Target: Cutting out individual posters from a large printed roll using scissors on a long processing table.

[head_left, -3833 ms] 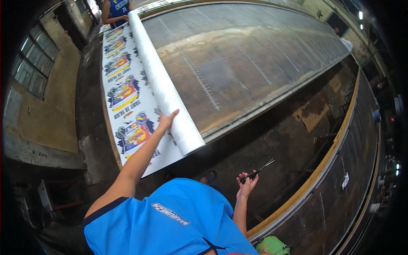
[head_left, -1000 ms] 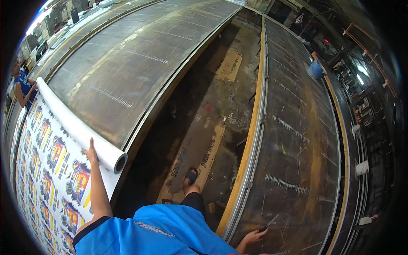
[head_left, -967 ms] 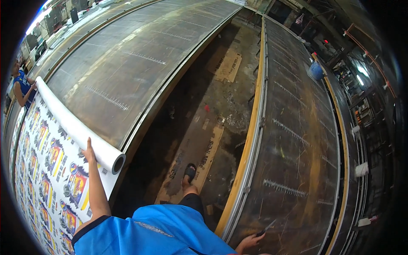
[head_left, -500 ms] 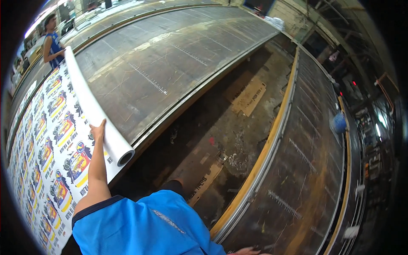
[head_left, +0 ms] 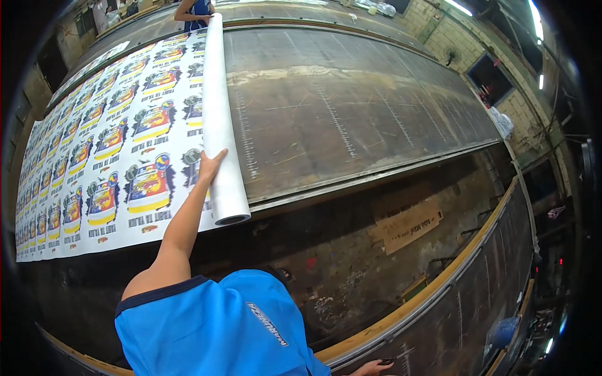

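A long roll of white sheet material [head_left: 227, 125] lies across the far table, its hollow near end over the table's edge. My left hand [head_left: 212, 164] rests on the roll's left side near that end, thumb and fingers spread. Left of the roll, the unrolled printed sheet [head_left: 179, 141] lies flat, covered with repeated colourful designs. At the lower edge, my right hand [head_left: 374, 367] is over the near table's rim, partly cut off. Its fingers look closed around something small and dark that I cannot make out.
A co-worker in a blue top [head_left: 199, 9] holds the roll's far end. Between the far table [head_left: 307, 113] and the near table [head_left: 467, 313] runs a stained floor gap with a flattened cardboard piece [head_left: 407, 225]. A blue round object [head_left: 503, 332] sits at the right.
My view has swung left, so the roll and printed sheet appear further right in it. My left hand stays on the roll. My right hand shows slightly more at the lower edge.
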The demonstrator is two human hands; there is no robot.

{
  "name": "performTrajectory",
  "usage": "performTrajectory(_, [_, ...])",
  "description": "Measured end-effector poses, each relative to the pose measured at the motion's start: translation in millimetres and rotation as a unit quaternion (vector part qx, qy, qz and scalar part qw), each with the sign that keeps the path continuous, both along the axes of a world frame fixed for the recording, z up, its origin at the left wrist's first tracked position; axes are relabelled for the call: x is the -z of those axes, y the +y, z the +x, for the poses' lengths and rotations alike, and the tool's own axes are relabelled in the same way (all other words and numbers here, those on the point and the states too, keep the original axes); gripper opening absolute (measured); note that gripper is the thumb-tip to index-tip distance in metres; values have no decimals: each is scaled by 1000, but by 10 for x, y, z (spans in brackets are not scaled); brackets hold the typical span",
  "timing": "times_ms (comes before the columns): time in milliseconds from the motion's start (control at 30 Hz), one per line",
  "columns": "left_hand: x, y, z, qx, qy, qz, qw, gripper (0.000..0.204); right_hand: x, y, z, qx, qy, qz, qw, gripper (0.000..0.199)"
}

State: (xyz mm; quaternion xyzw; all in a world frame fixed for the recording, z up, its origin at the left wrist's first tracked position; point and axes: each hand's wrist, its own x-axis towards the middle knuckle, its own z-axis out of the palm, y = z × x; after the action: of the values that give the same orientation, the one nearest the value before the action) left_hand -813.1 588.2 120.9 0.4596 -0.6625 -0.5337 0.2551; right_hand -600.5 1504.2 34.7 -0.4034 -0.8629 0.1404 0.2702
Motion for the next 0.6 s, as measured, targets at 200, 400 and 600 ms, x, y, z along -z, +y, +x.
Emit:
performTrajectory(200, [-36,1097,-1466,6,-78,-86,993,109,80,722,-655,92,-88,70,989,56])
performTrajectory(400, [268,2033,-2991,72,-111,-193,972,116,120,1136,-772,231,-98,63,966,58])
performTrajectory(600, [72,2880,-4365,72,-206,-249,944,121,-138,1056,-1402,281,57,-42,957,56])
